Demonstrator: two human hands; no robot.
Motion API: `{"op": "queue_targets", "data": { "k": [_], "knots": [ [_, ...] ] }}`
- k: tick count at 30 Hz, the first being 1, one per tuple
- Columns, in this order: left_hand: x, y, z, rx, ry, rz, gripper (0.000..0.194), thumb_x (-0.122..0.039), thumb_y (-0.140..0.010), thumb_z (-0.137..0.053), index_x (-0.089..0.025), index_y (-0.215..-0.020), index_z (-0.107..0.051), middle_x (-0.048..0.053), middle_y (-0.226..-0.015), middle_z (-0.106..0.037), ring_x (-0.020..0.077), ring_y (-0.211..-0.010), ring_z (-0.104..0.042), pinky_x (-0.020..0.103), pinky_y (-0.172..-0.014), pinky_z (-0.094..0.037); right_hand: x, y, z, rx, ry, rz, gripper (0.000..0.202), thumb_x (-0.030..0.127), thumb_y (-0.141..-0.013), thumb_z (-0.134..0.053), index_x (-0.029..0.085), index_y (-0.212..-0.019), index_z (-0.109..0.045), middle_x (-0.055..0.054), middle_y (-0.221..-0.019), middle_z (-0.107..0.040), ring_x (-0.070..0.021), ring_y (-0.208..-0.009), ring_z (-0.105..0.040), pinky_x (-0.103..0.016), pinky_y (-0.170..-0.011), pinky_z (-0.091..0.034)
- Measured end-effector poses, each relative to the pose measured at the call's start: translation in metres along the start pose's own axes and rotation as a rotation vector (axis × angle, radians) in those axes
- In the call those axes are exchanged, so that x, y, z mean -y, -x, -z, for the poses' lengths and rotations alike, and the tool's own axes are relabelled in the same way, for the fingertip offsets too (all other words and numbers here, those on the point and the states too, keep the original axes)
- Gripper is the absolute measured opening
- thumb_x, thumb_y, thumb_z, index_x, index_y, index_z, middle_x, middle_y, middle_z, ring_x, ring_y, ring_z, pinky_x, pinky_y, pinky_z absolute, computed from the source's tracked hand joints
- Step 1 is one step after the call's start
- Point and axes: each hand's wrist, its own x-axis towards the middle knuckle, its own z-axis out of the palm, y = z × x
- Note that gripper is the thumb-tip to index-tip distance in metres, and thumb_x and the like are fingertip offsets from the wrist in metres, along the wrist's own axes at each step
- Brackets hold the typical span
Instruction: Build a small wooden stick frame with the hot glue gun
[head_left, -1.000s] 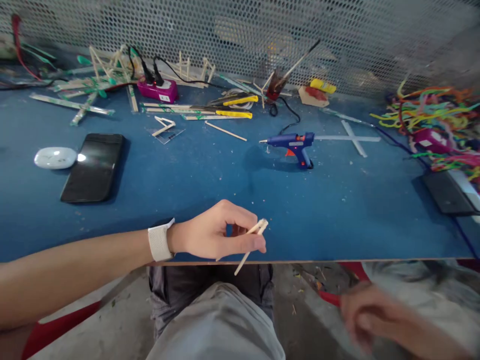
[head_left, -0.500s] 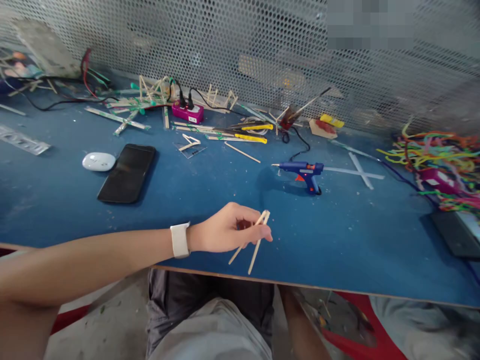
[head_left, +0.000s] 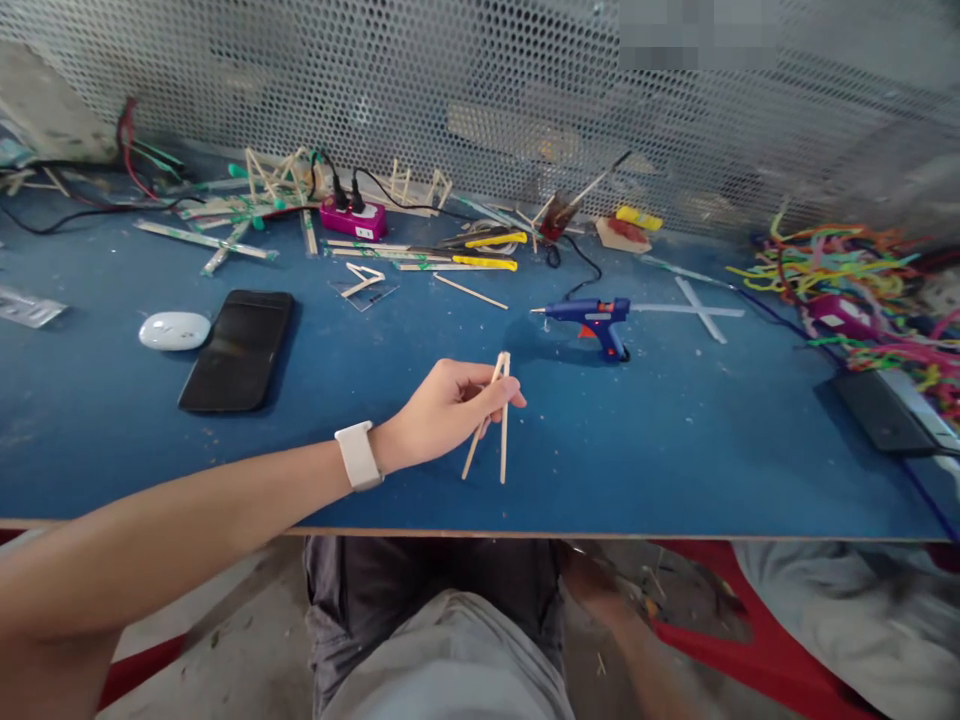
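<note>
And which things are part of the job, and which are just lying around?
Seems part of the job:
Joined sticks, pinched in the left hand
Glue gun, probably, nearby
Loose stick, maybe

Probably just lying about:
White computer mouse
Black phone
Colourful strands

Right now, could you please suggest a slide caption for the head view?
Left hand holding two pale sticks that meet at one end, with a blue glue gun on the table.

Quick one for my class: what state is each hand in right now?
Left hand: closed, holding two thin wooden sticks that meet at the top.
Right hand: not clearly visible, so its state cannot be told.
</note>
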Motion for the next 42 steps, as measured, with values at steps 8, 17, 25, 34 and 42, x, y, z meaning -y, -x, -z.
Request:
{"op": "queue_targets", "data": {
  "k": [8, 17, 25, 34, 42],
  "knots": [
    [0.000, 0.001, 0.001, -0.040, -0.014, -0.016, 0.051, -0.063, -0.104, -0.079, -0.013, -0.092, -0.084, 0.000, -0.066, -0.064, 0.0071, -0.053, -0.060, 0.015, -0.051, -0.049, 0.084, 0.004, 0.088, 0.522, -0.342, 0.346, 0.047, 0.047, -0.101, -0.087, 0.026, -0.143, -0.082, -0.006, -0.118, -0.090, -0.0208, -0.099, -0.086, -0.027, -0.083, -0.064],
    [-0.007, 0.001, 0.007, -0.068, -0.082, -0.005, 0.061, -0.073, -0.104, -0.079, -0.014, -0.091, -0.086, -0.001, -0.063, -0.064, 0.0059, -0.051, -0.058, 0.013, -0.050, -0.047, 0.116, -0.161, 0.150, -0.829, -0.837, 0.452, 0.033, 0.047, -0.101, -0.089, 0.024, -0.090, -0.068, 0.008, -0.068, -0.058, -0.0084, -0.053, -0.052, -0.025, -0.051, -0.039],
    [-0.011, 0.004, 0.000, -0.032, -0.088, 0.028, 0.063, -0.076, -0.103, -0.079, -0.015, -0.091, -0.085, -0.001, -0.064, -0.064, 0.0056, -0.052, -0.059, 0.012, -0.049, -0.047, 0.093, -0.169, 0.133, -0.567, -1.029, 0.467, 0.026, 0.042, -0.103, -0.088, 0.026, -0.121, -0.077, 0.004, -0.094, -0.067, -0.0071, -0.063, -0.063, -0.021, -0.053, -0.052],
    [-0.011, 0.007, 0.002, 0.002, -0.238, -0.074, 0.050, -0.044, -0.115, -0.072, -0.015, -0.074, -0.069, -0.004, -0.063, -0.063, 0.0038, -0.054, -0.056, 0.010, -0.052, -0.042, 0.100, -0.156, 0.126, -0.579, -0.952, 0.483, 0.033, 0.023, -0.104, -0.082, 0.026, -0.134, -0.069, 0.002, -0.105, -0.067, -0.0069, -0.068, -0.064, -0.022, -0.058, -0.057],
    [-0.015, 0.015, 0.000, -0.053, -0.539, -0.418, 0.034, -0.026, -0.117, -0.063, -0.018, -0.085, -0.071, -0.002, -0.073, -0.068, 0.0071, -0.063, -0.057, 0.020, -0.061, -0.046, 0.093, -0.147, 0.128, -0.559, -0.766, 0.634, 0.047, 0.025, -0.100, -0.080, 0.028, -0.145, -0.066, -0.007, -0.134, -0.069, -0.0163, -0.097, -0.077, -0.027, -0.068, -0.066]
  ]
}}
